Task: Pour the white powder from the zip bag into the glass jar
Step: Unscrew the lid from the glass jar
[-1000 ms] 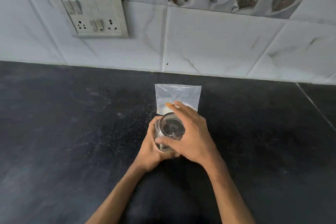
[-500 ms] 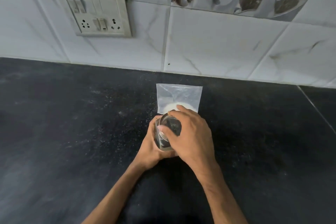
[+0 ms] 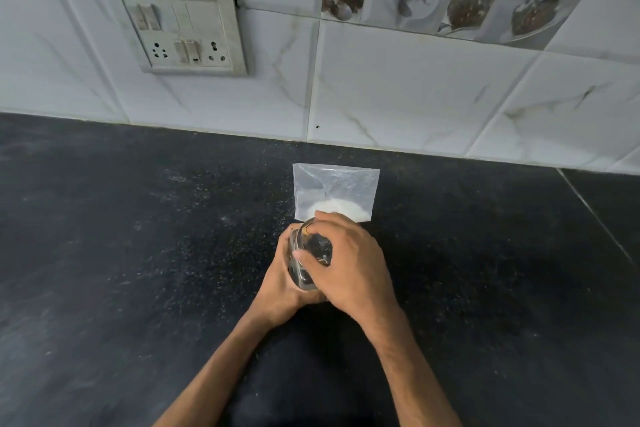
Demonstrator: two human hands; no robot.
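Head: round glass jar (image 3: 320, 246), crinkly bag (image 3: 334, 187)

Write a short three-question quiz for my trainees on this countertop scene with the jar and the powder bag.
1. True or false: the zip bag lies on the countertop behind the glass jar.
2. What does the left hand grip? A the zip bag; B the glass jar; C nothing.
3. Fill in: the right hand curls over the glass jar's ____.

Key: 1 true; 2 B; 3 top.
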